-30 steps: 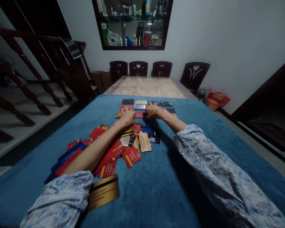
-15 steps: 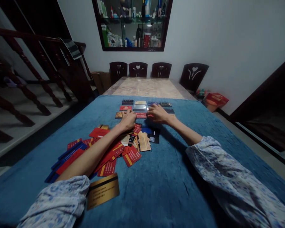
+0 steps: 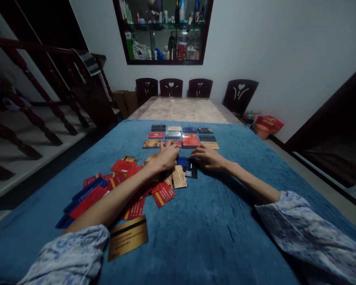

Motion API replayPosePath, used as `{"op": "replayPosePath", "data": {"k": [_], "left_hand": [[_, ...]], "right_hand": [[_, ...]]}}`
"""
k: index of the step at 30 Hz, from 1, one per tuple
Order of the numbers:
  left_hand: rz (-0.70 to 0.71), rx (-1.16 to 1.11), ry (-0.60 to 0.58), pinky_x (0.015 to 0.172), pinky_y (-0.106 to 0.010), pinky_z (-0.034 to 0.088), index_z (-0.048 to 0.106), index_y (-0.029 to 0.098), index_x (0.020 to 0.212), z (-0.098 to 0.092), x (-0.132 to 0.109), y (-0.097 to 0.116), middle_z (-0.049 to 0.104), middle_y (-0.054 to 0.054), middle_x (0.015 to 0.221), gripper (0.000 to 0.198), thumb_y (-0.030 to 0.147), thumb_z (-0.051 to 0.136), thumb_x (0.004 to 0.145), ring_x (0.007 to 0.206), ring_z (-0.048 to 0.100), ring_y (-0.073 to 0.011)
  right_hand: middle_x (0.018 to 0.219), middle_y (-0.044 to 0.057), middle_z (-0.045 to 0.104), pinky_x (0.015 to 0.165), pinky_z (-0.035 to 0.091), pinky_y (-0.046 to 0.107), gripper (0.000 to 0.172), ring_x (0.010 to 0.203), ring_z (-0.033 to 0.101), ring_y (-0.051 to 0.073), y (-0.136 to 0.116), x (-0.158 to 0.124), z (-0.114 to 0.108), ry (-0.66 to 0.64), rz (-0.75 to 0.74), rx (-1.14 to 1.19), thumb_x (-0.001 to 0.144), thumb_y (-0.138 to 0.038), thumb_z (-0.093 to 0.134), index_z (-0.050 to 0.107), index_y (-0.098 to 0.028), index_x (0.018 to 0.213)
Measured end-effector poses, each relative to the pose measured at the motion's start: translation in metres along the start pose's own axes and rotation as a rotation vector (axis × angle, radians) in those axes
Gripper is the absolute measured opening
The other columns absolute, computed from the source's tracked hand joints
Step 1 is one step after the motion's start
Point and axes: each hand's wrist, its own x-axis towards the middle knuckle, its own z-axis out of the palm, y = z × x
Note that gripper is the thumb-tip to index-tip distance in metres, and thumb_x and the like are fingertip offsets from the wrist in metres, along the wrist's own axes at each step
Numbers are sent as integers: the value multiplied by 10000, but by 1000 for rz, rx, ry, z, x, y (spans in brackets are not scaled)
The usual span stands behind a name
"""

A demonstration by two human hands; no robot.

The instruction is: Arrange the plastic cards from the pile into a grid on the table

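Note:
My left hand (image 3: 166,156) rests with curled fingers on the far end of a loose pile of cards (image 3: 163,194), mostly red with some blue and tan ones. What its fingers hold is hidden. My right hand (image 3: 209,157) lies flat on the blue cloth (image 3: 213,229), fingers stretched left towards a dark card (image 3: 192,169). Just beyond both hands is a neat grid of cards (image 3: 180,136) in three rows, including a large red card (image 3: 190,140).
A gold card with a black stripe (image 3: 127,237) lies alone by my left sleeve. Beyond the cloth is bare marble tabletop (image 3: 180,109) with dark chairs (image 3: 200,87) at its far end. A stair railing (image 3: 47,91) runs along the left; a red bag (image 3: 269,123) sits on the floor at the right.
Both hands have drawn back from the grid towards me, to the far edge of the loose pile. A red card now lies uncovered in the grid's middle row.

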Motion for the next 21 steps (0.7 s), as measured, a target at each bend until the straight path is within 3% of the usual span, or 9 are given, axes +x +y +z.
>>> {"op": "replayPosePath", "data": {"k": [8, 16, 21], "left_hand": [[126, 28, -21, 1012, -608, 334, 684, 169, 1052, 8, -2, 22, 641, -149, 1262, 299, 76, 546, 804, 1317, 399, -360], [176, 12, -53, 998, -569, 332, 704, 188, 1027, 7, -10, 41, 658, -141, 1251, 269, 94, 561, 820, 1304, 399, -342], [200, 13, -50, 987, -554, 337, 717, 194, 1011, 12, -12, 46, 670, -142, 1220, 200, 251, 541, 937, 1288, 412, -341]], "right_hand": [[1381, 104, 661, 980, 467, 523, 454, 1107, 517, 279, -12, -15, 5, -56, -2, 5, 972, -212, 466, 637, -245, 1392], [1363, 109, 669, 1038, 430, 563, 419, 1199, 509, 309, -14, -24, -5, -65, -33, -95, 933, -215, 516, 697, -230, 1311], [1356, 115, 670, 1052, 435, 572, 342, 1239, 506, 316, -12, -30, -10, -56, -13, -80, 923, -272, 563, 734, -208, 1213]]}}
